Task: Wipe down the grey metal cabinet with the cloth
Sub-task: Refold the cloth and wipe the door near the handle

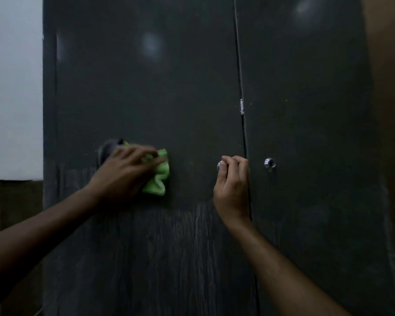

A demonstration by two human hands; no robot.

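A tall dark grey metal cabinet [146,87] with two doors fills the view. My left hand [126,169] presses a crumpled green cloth [159,176] flat against the left door at mid height, beside a dark round fitting [108,149]. My right hand [233,183] is closed around the small silver knob [220,166] at the left door's right edge. A second silver knob [270,164] sits on the right door. Pale streaks run down the lower part of the left door [180,247].
A white wall [14,87] lies left of the cabinet, with a brown cardboard box [16,201] below it. A brown surface [390,87] borders the cabinet on the right. A small white chip [241,109] marks the seam between the doors.
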